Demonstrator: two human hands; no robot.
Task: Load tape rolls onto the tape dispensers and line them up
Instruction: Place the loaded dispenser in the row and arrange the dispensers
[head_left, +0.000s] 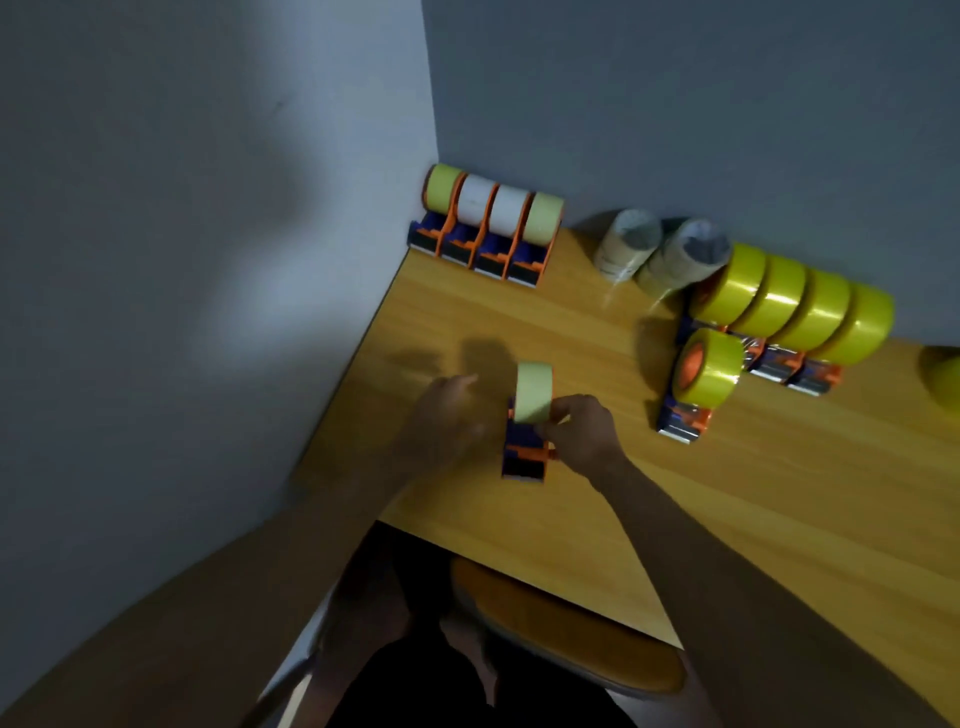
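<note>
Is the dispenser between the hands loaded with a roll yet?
Loaded: a pale roll stands upright in the dispenser, above its blue-and-orange body.

Pale green tape roll (534, 392) on a blue-and-orange dispenser (525, 452); bright yellow rolls (795, 306) at right; white rolls (491, 207) upper centre; wood-grain orange-brown surface (727, 493).

— Where are the hands?
— Both arms reach forward over the table (649, 467). The right hand (582, 434) is just right of the dispenser (527, 454), fingers curled, pinching at it.
— And the other?
— The left hand (449, 415) sits blurred just left of it, a finger extended.
</note>
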